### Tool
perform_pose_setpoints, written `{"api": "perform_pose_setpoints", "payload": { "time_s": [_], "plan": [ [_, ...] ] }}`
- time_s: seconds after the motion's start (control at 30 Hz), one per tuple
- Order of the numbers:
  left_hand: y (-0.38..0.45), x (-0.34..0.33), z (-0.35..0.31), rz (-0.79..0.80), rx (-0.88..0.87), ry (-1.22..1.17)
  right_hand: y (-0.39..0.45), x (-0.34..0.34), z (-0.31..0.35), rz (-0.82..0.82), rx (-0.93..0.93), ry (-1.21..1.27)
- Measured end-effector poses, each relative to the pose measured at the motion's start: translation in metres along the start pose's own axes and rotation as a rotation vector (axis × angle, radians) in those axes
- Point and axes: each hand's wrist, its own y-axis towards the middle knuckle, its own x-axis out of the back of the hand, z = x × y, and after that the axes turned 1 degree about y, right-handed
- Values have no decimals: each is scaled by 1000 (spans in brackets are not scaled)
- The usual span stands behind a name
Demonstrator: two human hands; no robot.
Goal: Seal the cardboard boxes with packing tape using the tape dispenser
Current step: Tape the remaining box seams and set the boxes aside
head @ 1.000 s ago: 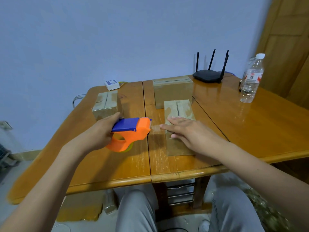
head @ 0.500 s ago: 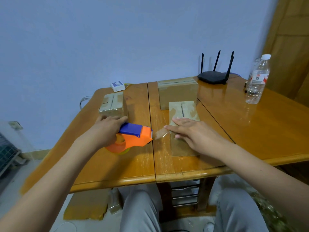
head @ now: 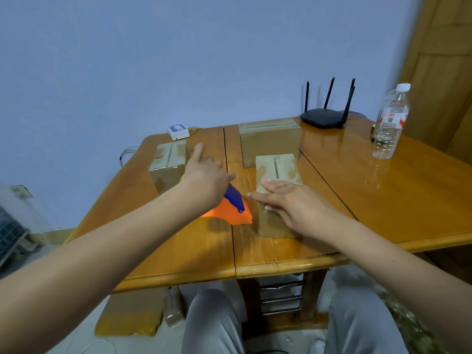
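Between both hands [head: 208, 175] [head: 291, 203]: tape dispenser [head: 231, 212].

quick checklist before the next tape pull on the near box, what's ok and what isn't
1. Right hand steadies the near box: ok, fingers lie flat on its top.
2. Left hand has the dispenser: cannot tell, the hand covers the handle and its thumb sticks out.
3. Tape end stuck to the box: cannot tell, clear tape is not visible.
4. Top seam closed: not ok, a dark slit shows between the flaps.
5. Room on the table ahead of the box: not ok, the far box stands right behind it.
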Motion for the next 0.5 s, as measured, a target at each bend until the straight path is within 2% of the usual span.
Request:
{"api": "perform_pose_setpoints", "payload": {
  "time_s": [0.3, 0.5],
  "plan": [
    [4, 31, -9, 3, -47, 122, 1, 1, 1, 8, -12, -13],
    [9, 46, -15, 114, -62, 212, 1, -2, 0, -19, -6, 7]
  ]
}}
